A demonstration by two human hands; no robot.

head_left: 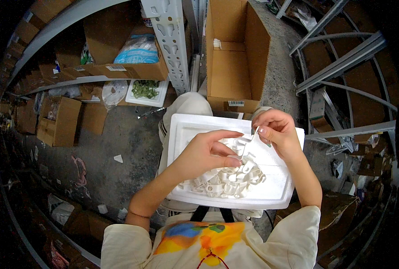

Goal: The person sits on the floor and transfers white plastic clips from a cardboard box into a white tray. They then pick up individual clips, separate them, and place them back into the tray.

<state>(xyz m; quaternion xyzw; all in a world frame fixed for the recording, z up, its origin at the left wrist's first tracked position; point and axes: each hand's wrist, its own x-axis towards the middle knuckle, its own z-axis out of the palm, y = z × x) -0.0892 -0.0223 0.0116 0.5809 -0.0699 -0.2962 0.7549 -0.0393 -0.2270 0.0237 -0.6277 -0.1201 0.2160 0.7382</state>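
Note:
A white foam tray rests across my lap and holds a heap of small white plastic clips, curved strips with holes in their ends. Above the heap, my right hand pinches the upper end of one white plastic clip between thumb and fingers. My left hand is at the clip's lower end, middle finger and thumb closed on it, while the index finger stretches out above. The fingers partly cover the clip, so its full shape is hidden.
Beyond my knees stands a tall open cardboard box with a small white item inside. A metal shelf post rises to its left, beside boxed goods. A white tray of green pieces lies on the floor. More metal racking stands at right.

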